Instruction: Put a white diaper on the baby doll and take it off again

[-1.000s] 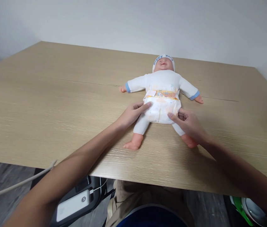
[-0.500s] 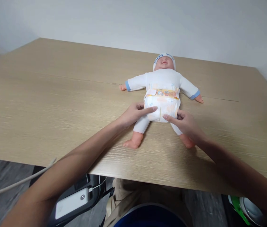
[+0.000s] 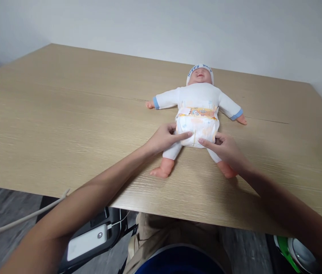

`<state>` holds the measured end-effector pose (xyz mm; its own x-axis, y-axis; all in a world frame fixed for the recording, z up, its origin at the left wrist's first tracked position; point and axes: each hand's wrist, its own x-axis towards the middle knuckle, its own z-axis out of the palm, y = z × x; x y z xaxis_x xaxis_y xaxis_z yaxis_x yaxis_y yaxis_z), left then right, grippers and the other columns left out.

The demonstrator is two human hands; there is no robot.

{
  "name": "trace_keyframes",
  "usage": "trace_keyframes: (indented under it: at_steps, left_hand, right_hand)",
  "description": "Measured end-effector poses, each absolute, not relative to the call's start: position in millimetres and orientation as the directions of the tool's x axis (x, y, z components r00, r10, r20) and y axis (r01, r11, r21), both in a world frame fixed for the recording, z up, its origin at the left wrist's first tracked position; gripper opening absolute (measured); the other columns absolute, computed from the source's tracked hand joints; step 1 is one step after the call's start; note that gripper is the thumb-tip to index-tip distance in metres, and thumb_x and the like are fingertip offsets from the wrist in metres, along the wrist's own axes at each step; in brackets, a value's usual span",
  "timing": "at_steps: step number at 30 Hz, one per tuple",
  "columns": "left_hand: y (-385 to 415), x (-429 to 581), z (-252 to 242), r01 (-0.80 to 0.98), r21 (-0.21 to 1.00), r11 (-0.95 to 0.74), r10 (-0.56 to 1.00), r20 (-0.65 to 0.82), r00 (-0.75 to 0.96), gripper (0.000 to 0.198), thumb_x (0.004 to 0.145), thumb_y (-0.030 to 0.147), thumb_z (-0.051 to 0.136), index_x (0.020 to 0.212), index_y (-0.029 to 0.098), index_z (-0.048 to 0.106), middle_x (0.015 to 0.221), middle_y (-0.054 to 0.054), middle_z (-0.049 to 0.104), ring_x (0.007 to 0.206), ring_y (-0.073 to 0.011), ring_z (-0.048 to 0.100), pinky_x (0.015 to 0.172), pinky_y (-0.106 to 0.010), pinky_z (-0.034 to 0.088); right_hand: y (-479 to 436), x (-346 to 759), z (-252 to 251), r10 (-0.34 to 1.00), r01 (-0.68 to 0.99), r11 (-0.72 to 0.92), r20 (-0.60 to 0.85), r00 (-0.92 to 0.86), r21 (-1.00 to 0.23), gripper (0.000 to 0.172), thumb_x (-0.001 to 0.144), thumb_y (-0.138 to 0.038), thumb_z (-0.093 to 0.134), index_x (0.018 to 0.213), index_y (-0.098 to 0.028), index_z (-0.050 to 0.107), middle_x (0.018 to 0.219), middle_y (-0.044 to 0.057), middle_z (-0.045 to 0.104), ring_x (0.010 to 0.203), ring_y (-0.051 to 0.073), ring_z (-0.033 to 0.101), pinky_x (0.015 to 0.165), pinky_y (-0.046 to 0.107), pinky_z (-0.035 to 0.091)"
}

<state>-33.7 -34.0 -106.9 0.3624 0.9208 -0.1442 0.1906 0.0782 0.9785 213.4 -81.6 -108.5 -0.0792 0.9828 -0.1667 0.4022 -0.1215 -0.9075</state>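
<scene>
A baby doll (image 3: 199,93) in a white suit and printed cap lies on its back, arms spread and feet toward me. Round its waist is a white diaper (image 3: 197,127) with an orange patterned band across the front. My left hand (image 3: 168,137) grips the diaper at the leg edge on the left, thumb on top and fingers partly hidden at its side. On the other leg edge, my right hand (image 3: 222,146) pinches the diaper the same way, its thumb over the front.
The doll lies on a wooden table (image 3: 78,125) against a pale wall (image 3: 161,30). Below the front edge are a white power bank (image 3: 88,241) with a cable, a beige hose (image 3: 24,219) and a green-and-white object (image 3: 294,253) at lower right.
Both hands keep their places on the diaper, with hardly any movement. The whole view has shifted slightly, so doll and hands appear a little farther right.
</scene>
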Motion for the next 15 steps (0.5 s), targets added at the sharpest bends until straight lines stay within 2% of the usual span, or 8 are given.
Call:
trace_keyframes:
  at_steps: [6, 11, 15]
  left_hand:
    - [-35.0, -33.7, -107.1, 0.301, 0.953, 0.031, 0.933, -0.136, 0.333, 0.049, 0.074, 0.059, 0.096, 0.073, 0.019, 0.068, 0.072, -0.001, 0.060, 0.069, -0.0160, 0.047, 0.064, -0.033, 0.032]
    - [-34.9, -34.6, -107.1, 0.368, 0.930, 0.004, 0.933, -0.136, 0.333, 0.051, 0.076, 0.062, 0.093, 0.071, 0.020, 0.065, 0.074, -0.001, 0.058, 0.070, -0.0154, 0.046, 0.063, -0.033, 0.030]
    - [-34.8, -36.6, -109.4, 0.398, 0.917, -0.031, 0.940, -0.109, 0.324, 0.047, 0.076, 0.059, 0.094, 0.075, 0.019, 0.069, 0.077, -0.002, 0.062, 0.074, -0.0172, 0.050, 0.065, -0.032, 0.033]
  right_hand:
    - [-83.4, 209.6, -105.0, 0.994, 0.564, -0.040, -0.090, -0.061, -0.825, 0.049, 0.086, -0.069, 0.083, 0.092, -0.021, 0.081, 0.080, 0.002, 0.073, 0.073, 0.020, 0.057, 0.065, 0.033, 0.039]
    - [-82.7, 208.8, -106.2, 0.997, 0.566, -0.034, -0.071, -0.043, -0.824, 0.048, 0.085, -0.068, 0.084, 0.090, -0.020, 0.082, 0.079, 0.002, 0.072, 0.075, 0.020, 0.058, 0.068, 0.033, 0.039]
    - [-82.1, 209.4, -108.4, 0.997, 0.547, -0.024, -0.062, -0.052, -0.837, 0.045, 0.084, -0.065, 0.085, 0.091, -0.020, 0.083, 0.082, 0.002, 0.074, 0.076, 0.020, 0.059, 0.069, 0.033, 0.040]
